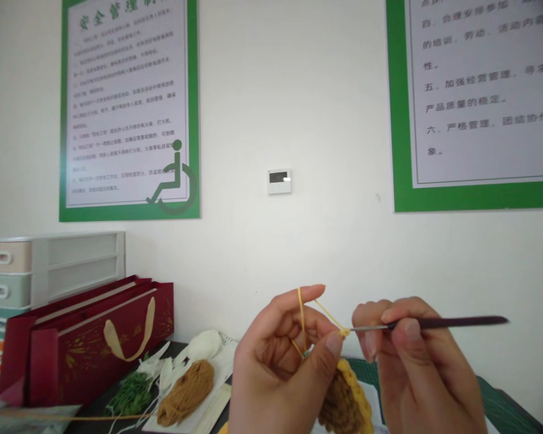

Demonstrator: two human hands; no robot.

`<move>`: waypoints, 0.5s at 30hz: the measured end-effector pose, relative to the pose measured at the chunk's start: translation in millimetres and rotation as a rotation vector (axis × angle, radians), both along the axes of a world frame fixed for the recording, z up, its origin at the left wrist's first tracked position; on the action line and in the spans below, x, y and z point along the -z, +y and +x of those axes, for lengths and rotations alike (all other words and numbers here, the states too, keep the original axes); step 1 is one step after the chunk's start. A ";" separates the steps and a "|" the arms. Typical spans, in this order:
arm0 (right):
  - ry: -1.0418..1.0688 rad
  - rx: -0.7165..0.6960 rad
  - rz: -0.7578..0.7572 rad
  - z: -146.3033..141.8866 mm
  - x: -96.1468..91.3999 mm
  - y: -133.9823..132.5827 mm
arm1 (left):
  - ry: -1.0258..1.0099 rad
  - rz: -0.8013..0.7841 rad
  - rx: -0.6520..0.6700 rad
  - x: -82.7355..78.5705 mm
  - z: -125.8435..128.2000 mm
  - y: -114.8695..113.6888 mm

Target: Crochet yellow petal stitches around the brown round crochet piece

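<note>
Fingers of the left hand (280,367) pinch, thumb against fingertip, a small yellow yarn stitch (345,332) at the top of a yellow-and-brown crocheted yarn piece (347,398), which hangs below the L thumb, b/w the hands; the index is raised, w/ a thin yellow yarn strand (301,310) looped over it. Right hand (416,349) pinches a slim metal hook w/ long dark handle (457,322), thumb vs. fingers, tip at the stitch. Poss. trouble: if the L index drops, the strand would slacken & the loop could slip off; too hard a pull might cinch it; a careless jab could split yarn or poke the thumb, v. close by. Dark tabletop (95,425) at L holds an oval brown yarn ball (187,392), a green yarn bundle (129,392) & dark-red paper gift bags (104,349); behind, pale plastic drawers (81,259). White wall (298,253) has two green-bordered text posters (127,120) & a small white control panel (279,181) b/w them.
</note>
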State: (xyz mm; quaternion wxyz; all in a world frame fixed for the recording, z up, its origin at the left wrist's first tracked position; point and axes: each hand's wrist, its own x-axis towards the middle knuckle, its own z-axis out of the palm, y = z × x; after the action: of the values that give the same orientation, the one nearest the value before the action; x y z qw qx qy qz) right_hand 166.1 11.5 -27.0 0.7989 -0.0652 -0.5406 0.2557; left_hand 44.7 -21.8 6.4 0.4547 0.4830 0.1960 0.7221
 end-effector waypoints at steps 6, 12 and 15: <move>-0.069 -0.399 -0.187 -11.1 -6.4 2.9 | -0.031 -0.004 0.038 -0.4 1.9 3.0; -0.023 -0.120 -0.068 -14.0 6.5 6.2 | -0.051 -0.004 0.053 1.2 3.5 5.2; -0.036 -0.108 -0.015 -13.3 7.9 6.3 | -0.096 -0.016 0.056 2.9 3.8 6.2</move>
State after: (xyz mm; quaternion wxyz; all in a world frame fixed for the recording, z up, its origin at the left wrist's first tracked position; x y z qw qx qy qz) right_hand 152.8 17.8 -34.9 0.7734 -0.0464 -0.5558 0.3014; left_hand 48.5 -15.6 3.5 0.4872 0.4496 0.1662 0.7300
